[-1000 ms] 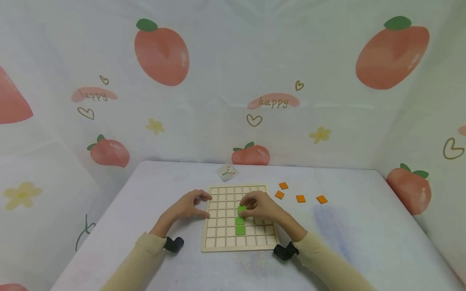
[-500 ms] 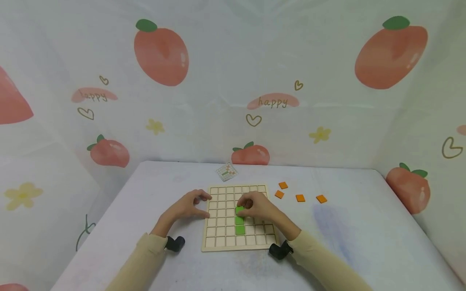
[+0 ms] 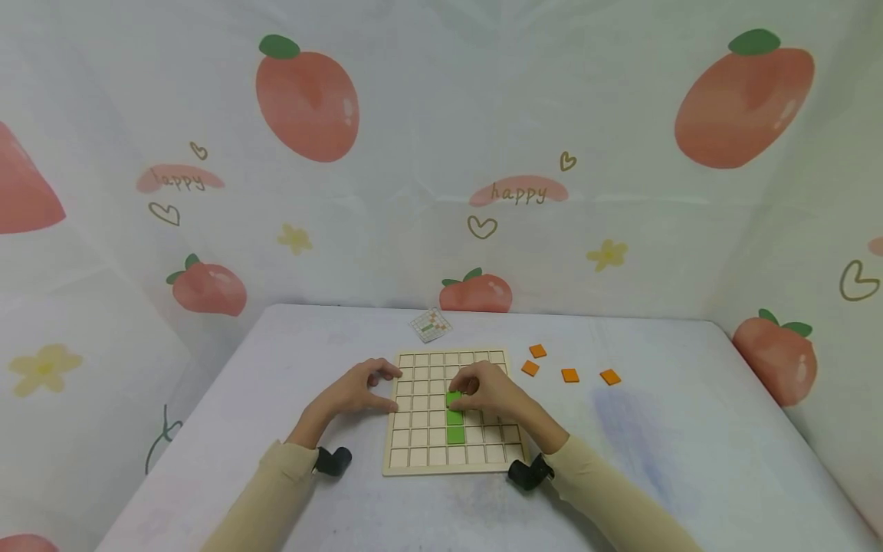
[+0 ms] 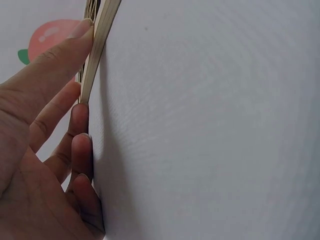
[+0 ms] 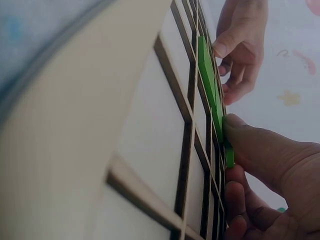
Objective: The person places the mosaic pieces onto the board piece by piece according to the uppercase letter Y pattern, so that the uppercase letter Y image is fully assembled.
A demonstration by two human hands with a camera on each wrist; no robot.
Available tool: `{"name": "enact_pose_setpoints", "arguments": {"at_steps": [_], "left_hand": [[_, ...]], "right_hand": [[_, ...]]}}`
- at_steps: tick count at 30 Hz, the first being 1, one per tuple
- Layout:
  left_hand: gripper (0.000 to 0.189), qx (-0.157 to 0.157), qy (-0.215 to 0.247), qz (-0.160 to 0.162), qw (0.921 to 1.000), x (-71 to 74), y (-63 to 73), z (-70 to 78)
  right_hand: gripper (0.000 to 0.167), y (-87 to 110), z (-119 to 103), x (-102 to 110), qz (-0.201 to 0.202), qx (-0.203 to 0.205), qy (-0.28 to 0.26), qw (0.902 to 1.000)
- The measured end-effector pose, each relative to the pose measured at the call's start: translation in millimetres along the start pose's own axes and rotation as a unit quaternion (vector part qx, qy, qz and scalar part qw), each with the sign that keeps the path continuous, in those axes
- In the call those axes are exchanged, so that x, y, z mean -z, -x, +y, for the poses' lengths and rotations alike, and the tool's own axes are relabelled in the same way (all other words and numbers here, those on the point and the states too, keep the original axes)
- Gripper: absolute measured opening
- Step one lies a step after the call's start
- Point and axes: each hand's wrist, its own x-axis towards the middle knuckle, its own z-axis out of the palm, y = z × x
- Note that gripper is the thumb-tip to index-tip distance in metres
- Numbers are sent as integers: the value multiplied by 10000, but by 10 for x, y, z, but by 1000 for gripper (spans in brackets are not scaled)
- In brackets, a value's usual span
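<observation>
A pale wooden grid board (image 3: pixel 419 441) lies on the table. Two green square tiles (image 3: pixel 455 435) sit one behind the other in a column of its cells. At the far end of that column my right hand (image 3: pixel 491 391) pinches a third green tile (image 5: pixel 229 156) between thumb and fingers, low over the grid. That tile is partly hidden by the fingers in the head view. My left hand (image 3: pixel 357 389) rests at the board's left edge. Its thumb (image 4: pixel 70 42) and fingertips touch the wooden side, with the other fingers loosely bent.
Several loose orange square tiles (image 3: pixel 569 376) lie to the right of the board, toward the back. Behind the board is a small card (image 3: pixel 430 326) printed with a coloured grid pattern. A white cloth with peach prints hangs behind the table (image 3: pixel 690 429).
My right hand has shifted slightly left, bringing its green tile in line with the other two. Since half a second ago it has stayed nearly still. The left hand keeps its place.
</observation>
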Motion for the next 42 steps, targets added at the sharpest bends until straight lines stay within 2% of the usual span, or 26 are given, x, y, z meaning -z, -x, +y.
{"name": "enact_pose_setpoints", "arguments": {"at_steps": [4,16,22,31,38,42], "left_hand": [[55,19,18,9,10000,-3,-2,-1],[55,4,80,-6,10000,-19,3,-9],[55,25,7,-14,10000,-21,-11,-25],[55,79,-12,-2,10000,-12,-3,-21],[55,43,13,-7,10000,-20,-1,-35],[55,28,19,-24,10000,-31,-11,-53]], "right_hand": [[19,-4,0,-1,-7,-115,-91,9999],[14,-17,1,-12,-48,19,-230,9997],[15,-4,-9,46,-206,53,-336,9992],[20,111,42,307,-259,436,-544,9972],[26,313,145,534,-158,34,-506,9986],[27,443,244,647,-20,-60,-467,9989]]}}
